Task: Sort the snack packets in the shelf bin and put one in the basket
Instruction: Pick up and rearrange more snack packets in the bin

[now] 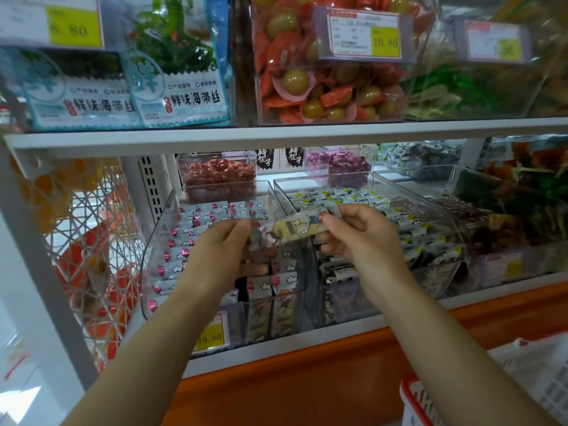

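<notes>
A long snack packet [289,230] with a yellow and grey print is held level above the clear shelf bin [159,241]. My left hand [221,244] pinches its left end and my right hand [359,232] pinches its right end. The bin below holds several pale packets with pink dots and cloud prints. A second clear bin [455,238] to the right holds similar packets with yellow corners. The white basket with a red rim [415,404] shows at the bottom right corner.
A white shelf board [276,133] runs above the bins, with seaweed bags and a bin of green-and-orange sweets on it. A white lattice rack [92,256] stands at the left. An orange ledge [307,379] runs below the bins.
</notes>
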The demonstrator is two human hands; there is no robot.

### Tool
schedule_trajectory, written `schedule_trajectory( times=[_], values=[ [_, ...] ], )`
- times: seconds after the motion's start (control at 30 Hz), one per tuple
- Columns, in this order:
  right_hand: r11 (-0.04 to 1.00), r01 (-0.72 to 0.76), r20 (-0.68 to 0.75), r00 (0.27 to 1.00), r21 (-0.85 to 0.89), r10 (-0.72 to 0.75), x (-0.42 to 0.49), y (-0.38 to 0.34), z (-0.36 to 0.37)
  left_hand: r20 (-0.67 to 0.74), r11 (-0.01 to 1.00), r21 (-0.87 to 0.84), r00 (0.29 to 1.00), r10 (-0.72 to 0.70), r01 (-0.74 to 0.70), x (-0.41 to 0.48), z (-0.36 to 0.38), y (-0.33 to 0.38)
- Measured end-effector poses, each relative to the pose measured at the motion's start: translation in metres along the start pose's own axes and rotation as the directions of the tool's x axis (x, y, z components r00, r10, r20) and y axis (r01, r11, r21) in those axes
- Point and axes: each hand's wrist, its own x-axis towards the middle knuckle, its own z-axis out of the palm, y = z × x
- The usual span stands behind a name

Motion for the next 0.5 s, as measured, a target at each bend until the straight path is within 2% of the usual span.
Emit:
schedule_trajectory(
  times=[0.03, 0.1, 0.17, 0.33, 0.5],
  values=[
    [0.999, -0.023, -0.05, 0.998, 0.047, 0.025, 0.005, 0.0, -0.001, -0.036, 0.986, 0.157, 0.997, 0.07, -0.063, 0.006, 0.0, 0.001],
    [0.993, -0.039, -0.133, 0.99, 0.113, 0.054, 0.014, 0.001, -0.003, -0.065, 0.888, 0.423, 0.972, 0.226, -0.179, 0.023, -0.001, 0.003],
    [0.989, -0.037, -0.182, 0.981, 0.144, 0.064, 0.023, 0.004, -0.006, -0.024, 0.775, 0.597, 0.96, 0.279, -0.21, 0.047, -0.001, 0.006],
    [0.987, -0.064, -0.202, 0.975, 0.148, 0.094, 0.055, 0.007, -0.004, 0.16, 0.463, 0.858, 0.972, 0.173, -0.224, 0.118, 0.009, -0.002],
    [0.997, -0.052, -0.118, 0.991, 0.058, 0.058, 0.085, 0.004, -0.001, 0.254, 0.325, 0.91, 0.966, 0.051, -0.257, 0.162, 0.021, -0.014]
  ],
)
